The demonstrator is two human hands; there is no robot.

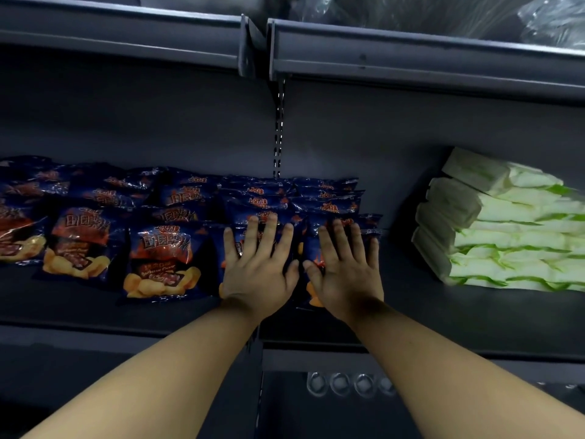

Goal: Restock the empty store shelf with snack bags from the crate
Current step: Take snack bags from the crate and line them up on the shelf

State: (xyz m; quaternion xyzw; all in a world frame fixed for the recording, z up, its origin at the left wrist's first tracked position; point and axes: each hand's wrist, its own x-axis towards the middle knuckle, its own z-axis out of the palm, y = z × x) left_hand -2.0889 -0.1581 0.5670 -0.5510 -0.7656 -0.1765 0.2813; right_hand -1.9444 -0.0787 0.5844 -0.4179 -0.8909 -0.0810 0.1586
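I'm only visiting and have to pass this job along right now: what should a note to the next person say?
Left hand: open, fingers straight, pressing flat on a blue snack bag.
Right hand: open, flat on the neighbouring bag.
Snack bags: several overlapping rows fill the shelf from the left edge to the middle.
White-and-green packs stand at the right.
The crate is out of view.
Left: bare shelf between the bags and those packs may take more.

the two front snack bags [311,239] lie mostly hidden under the hands; small shapes below [348,383] are blurred.
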